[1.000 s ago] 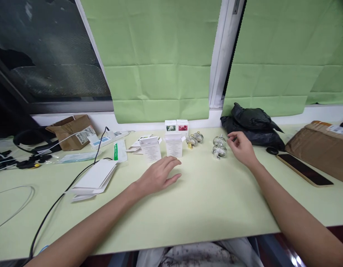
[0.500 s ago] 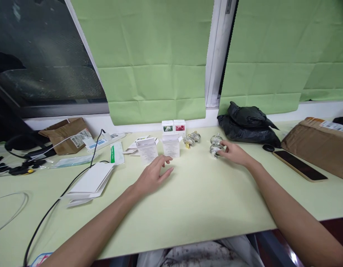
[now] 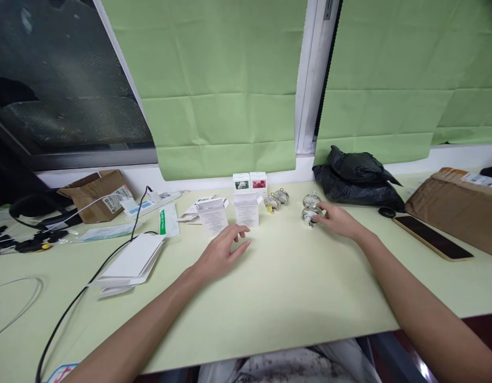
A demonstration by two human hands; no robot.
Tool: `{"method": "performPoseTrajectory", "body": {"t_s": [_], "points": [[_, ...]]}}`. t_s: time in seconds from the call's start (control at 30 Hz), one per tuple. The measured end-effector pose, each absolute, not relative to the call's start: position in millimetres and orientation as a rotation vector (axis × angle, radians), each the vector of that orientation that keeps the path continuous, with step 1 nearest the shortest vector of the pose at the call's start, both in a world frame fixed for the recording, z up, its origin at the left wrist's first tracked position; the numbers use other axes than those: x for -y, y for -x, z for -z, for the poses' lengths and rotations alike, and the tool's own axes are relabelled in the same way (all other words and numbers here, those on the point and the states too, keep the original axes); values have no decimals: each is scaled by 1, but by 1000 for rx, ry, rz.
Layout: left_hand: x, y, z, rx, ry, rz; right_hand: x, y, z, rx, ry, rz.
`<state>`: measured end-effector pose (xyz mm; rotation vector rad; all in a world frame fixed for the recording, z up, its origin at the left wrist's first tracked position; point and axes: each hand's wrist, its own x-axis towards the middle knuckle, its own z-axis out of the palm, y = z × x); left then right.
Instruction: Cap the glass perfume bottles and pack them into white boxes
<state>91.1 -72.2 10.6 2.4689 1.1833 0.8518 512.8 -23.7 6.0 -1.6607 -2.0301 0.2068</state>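
My right hand (image 3: 337,221) lies on the pale green table (image 3: 289,287), fingertips closed around a small round glass bottle (image 3: 309,214) that stands on the surface. A second glass bottle (image 3: 311,200) stands just behind it. Two more glass bottles with gold tops (image 3: 276,200) sit further left. My left hand (image 3: 222,252) rests on the table with fingers apart, holding nothing, just in front of two open white cartons (image 3: 212,215) (image 3: 246,208). Two small closed boxes with flower pictures (image 3: 249,182) stand by the wall.
A stack of flat white cartons (image 3: 130,259) and a black cable (image 3: 90,282) lie at the left. A black plastic bag (image 3: 358,178), a phone (image 3: 432,238) and a brown parcel (image 3: 457,207) are at the right. A torn brown box (image 3: 96,191) and headphones sit far left.
My right hand came down from above the bottles onto the nearer one and stayed there. My left hand curled slightly and drew back a little.
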Motion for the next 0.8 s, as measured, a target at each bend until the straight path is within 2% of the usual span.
{"method": "performPoseTrajectory", "body": {"t_s": [0.5,0.8], "points": [[72,-91,-8,-1181,-2398,-766,18,-515,7,2042,1567,-185],[72,-91,-8,-1160,-2401,-807,20,-505,5,1955,1530,39]]}}
